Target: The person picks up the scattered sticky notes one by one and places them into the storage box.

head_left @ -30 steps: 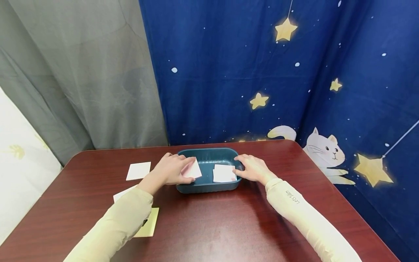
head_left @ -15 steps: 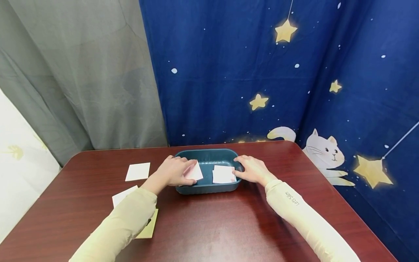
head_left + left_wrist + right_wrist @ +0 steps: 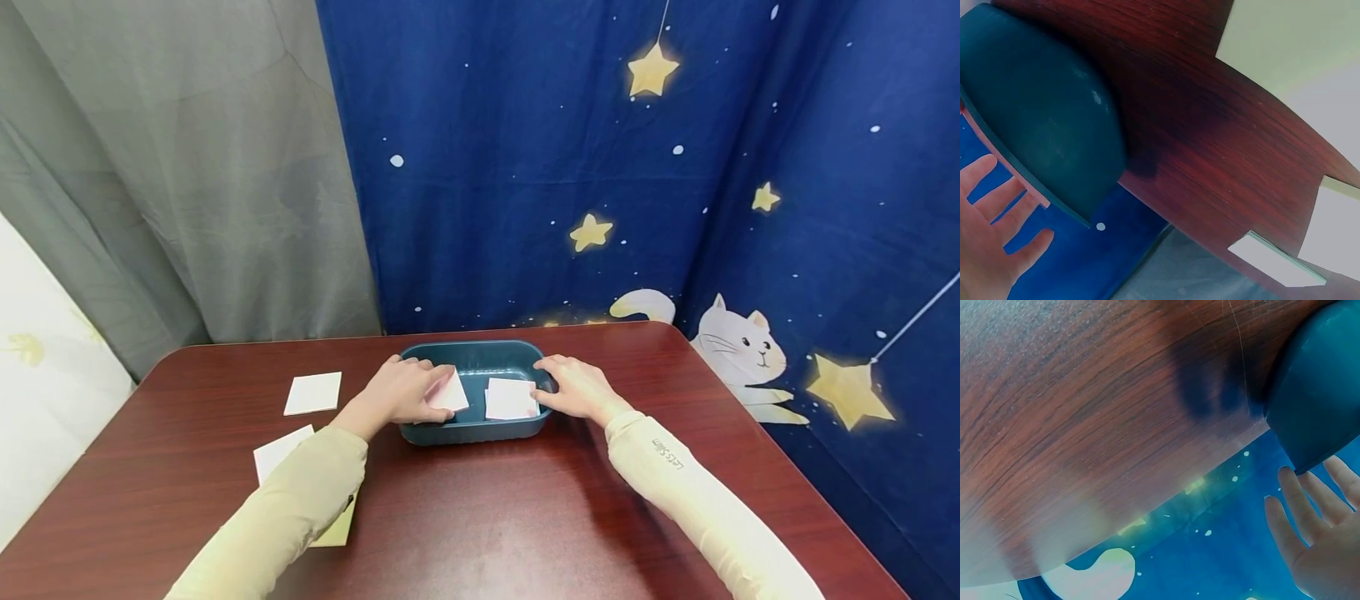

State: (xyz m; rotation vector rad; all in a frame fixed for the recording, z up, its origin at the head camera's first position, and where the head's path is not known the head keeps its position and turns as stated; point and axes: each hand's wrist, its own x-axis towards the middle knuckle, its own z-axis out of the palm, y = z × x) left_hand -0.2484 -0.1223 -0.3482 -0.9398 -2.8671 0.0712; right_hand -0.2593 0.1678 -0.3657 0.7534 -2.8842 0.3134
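Note:
A dark teal oblong bin (image 3: 480, 432) sits at the back middle of the table. My left hand (image 3: 401, 392) reaches over its left end and grips a pale pink square pad of notes (image 3: 452, 397) between thumb and fingers. In the left wrist view, the pad's pink edge (image 3: 1022, 181) shows along the bin rim, under the left hand's fingers (image 3: 1013, 203). A stack of white square notes (image 3: 512, 400) lies in the bin's right half. My right hand (image 3: 576, 387) holds the bin's right end, its fingertips and thumb over the rim. In the right wrist view, its fingers (image 3: 1300, 509) spread at the rim.
On the table's left lie a white square pad (image 3: 312, 393), a second white pad (image 3: 279, 452) partly under the left sleeve, and a yellow pad (image 3: 337, 529) with a dark mark, mostly hidden. A blue starry curtain (image 3: 510, 167) and a grey curtain hang behind the table.
My left hand has shifted slightly right and down with the pink pad, which now sits lower and flatter in the bin. The right hand stays at the bin's right end.

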